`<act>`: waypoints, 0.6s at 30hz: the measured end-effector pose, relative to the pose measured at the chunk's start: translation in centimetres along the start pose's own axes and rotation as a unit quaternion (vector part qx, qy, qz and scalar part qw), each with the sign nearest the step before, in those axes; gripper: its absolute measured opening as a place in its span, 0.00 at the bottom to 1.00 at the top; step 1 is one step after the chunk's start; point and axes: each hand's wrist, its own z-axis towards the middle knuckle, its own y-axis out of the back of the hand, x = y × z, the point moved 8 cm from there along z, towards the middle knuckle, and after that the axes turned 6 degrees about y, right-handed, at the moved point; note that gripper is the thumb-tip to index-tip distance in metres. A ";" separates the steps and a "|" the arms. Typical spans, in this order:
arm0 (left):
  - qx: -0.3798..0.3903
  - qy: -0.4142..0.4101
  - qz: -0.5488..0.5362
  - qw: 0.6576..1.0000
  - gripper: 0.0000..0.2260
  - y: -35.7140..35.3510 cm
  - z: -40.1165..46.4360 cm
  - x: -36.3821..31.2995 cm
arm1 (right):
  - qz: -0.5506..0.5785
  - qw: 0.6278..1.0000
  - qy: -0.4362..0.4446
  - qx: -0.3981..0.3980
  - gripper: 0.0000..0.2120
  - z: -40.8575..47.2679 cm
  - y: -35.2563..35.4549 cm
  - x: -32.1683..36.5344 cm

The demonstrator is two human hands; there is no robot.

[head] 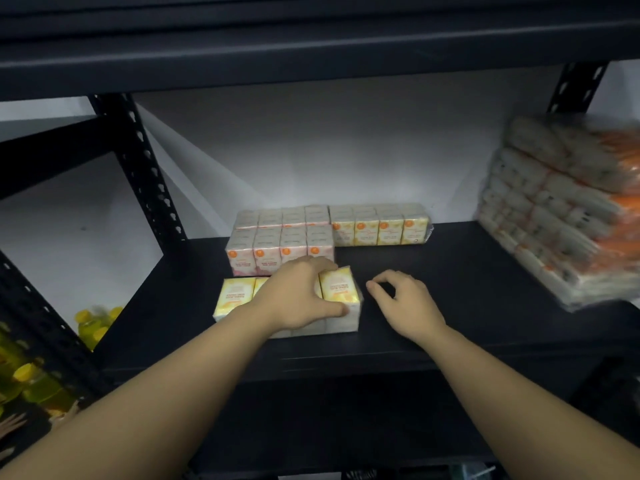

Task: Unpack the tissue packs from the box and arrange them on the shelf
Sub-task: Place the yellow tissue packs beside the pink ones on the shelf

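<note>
A: Classify the location.

B: Stockroom or shop storage area. Evidence 1: black boltless steel rack (138, 161) with slotted uprights and a dark shelf (467, 278), set against a plain white wall (329, 150).

A: Further evidence?

B: Evidence 2: goods held in bulk. Shrink-wrapped tissue packs (280, 251) stand in rows on the shelf. A tall stack of wrapped multipacks (554, 209) leans at the right end.

A: Anything else?

B: Evidence 3: the adjacent bay at lower left holds many identical bottles (93, 323) with yellow caps. Repeated units of the same products indicate retail stock, not household supply.
</note>
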 end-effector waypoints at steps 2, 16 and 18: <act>-0.010 -0.004 -0.025 1.000 0.34 0.2 0.5 -0.9 | 0.085 0.995 -0.028 -0.034 0.12 -0.4 1.0 -0.2; -0.176 0.008 -0.134 0.975 0.34 7.4 3.4 -5.3 | 0.334 0.942 0.004 0.014 0.40 -1.9 2.8 7.3; -0.187 0.011 -0.119 0.975 0.33 8.0 3.1 -5.4 | 0.297 0.955 -0.010 -0.002 0.46 -1.7 2.7 7.5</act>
